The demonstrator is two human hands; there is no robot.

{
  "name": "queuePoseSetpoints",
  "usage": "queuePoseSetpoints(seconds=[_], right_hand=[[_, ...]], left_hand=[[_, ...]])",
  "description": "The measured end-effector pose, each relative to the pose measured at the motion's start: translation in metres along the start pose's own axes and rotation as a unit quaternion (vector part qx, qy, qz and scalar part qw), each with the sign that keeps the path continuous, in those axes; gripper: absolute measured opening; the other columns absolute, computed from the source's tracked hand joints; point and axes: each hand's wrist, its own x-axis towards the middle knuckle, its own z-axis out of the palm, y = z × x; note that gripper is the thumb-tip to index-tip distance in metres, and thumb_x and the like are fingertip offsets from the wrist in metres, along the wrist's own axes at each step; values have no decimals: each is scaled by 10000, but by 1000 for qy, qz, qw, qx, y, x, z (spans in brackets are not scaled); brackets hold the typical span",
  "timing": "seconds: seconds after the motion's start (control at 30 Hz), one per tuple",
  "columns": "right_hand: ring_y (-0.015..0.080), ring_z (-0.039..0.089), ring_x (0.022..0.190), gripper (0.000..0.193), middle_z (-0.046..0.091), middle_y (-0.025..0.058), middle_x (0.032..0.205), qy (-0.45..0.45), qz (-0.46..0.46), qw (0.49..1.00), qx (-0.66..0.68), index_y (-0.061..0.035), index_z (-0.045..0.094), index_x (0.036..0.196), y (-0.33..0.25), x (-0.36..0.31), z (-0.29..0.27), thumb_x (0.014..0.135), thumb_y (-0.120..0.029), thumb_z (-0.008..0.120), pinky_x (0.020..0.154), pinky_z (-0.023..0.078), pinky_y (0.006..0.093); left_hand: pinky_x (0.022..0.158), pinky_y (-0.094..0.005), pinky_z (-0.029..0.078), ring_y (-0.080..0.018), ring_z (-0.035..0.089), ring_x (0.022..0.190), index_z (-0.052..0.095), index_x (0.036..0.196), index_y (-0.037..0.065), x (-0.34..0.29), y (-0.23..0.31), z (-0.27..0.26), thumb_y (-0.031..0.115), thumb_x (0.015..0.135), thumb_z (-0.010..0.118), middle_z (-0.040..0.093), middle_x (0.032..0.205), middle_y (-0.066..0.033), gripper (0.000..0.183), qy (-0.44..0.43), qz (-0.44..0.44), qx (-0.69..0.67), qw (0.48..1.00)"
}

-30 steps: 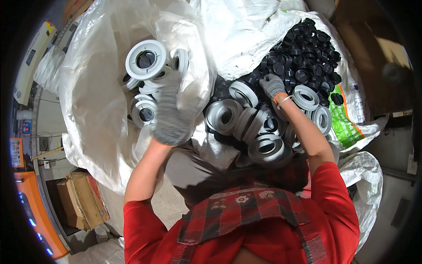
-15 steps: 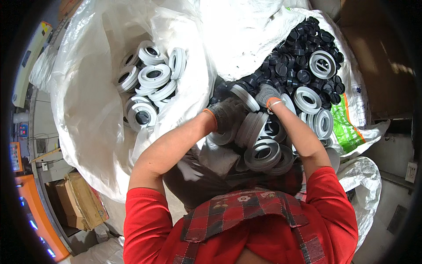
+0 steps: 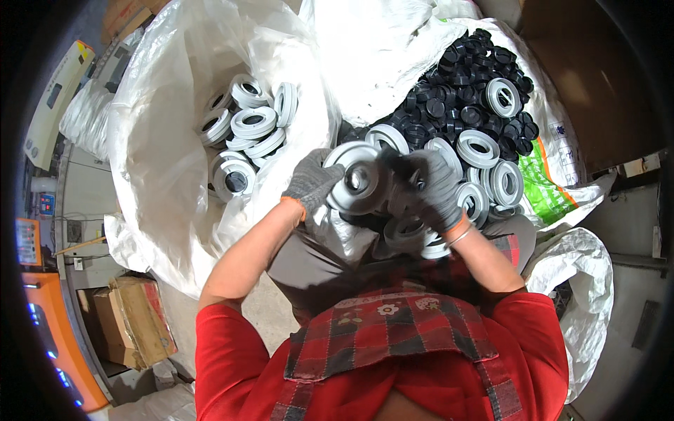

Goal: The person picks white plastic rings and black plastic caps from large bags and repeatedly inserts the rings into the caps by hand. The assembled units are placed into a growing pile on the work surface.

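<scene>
My left hand (image 3: pixel 311 181), in a grey knit glove, grips the rim of a light grey plastic ring (image 3: pixel 342 198) raised above my lap. The ring's round opening faces up and toward my right. Just right of it, my gloved right hand (image 3: pixel 439 191) is blurred, its fingers curled round a dark piece that looks like a black cap (image 3: pixel 401 167). Whether the cap touches the ring, I cannot tell. Close by, several loose grey rings (image 3: pixel 478 148) rest on a heap of small round black caps (image 3: pixel 472 116).
At the left, a large translucent plastic bag (image 3: pixel 158 151) stands open with several grey rings (image 3: pixel 253 122) inside, some with dark centres. A white woven sack (image 3: pixel 554 158) with a green patch lies under the caps. Cardboard boxes (image 3: pixel 140 316) and an orange machine (image 3: pixel 56 344) are at the far left.
Both hands have come back from the heap toward me. My left hand has moved left and now lifts a ring; my right hand has come away with a dark piece.
</scene>
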Motion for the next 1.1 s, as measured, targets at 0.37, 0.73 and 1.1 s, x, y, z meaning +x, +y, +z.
queuePoseSetpoints(seconds=[0.37, 0.73, 1.1], right_hand=[[337, 585, 1076, 563, 577, 193, 1173, -149, 109, 940, 286, -14, 528, 1224, -28, -20, 15, 754, -227, 756, 902, 480, 394], [398, 514, 1092, 771, 547, 228, 1146, -242, 60, 951, 183, -10, 485, 1208, -43, -11, -10, 640, -420, 806, 948, 407, 441], [402, 511, 1075, 642, 520, 218, 1196, -247, -95, 959, 96, 1, 470, 1258, -43, -18, -17, 722, -234, 733, 933, 434, 450]], left_hand=[[795, -310, 475, -154, 586, 897, 587, 1124, -43, -67, -37, 32, 234, 840, 683, 657, 989, -98, 409, -33, 1, -222, 974], [711, -362, 484, -218, 621, 764, 642, 1052, -15, -74, -24, 29, 275, 884, 625, 673, 849, -144, 335, -55, 49, 21, 997], [743, -343, 501, -253, 629, 862, 607, 1212, 164, -74, -38, 26, 96, 913, 534, 643, 1018, -146, 315, -58, 305, 221, 924]])
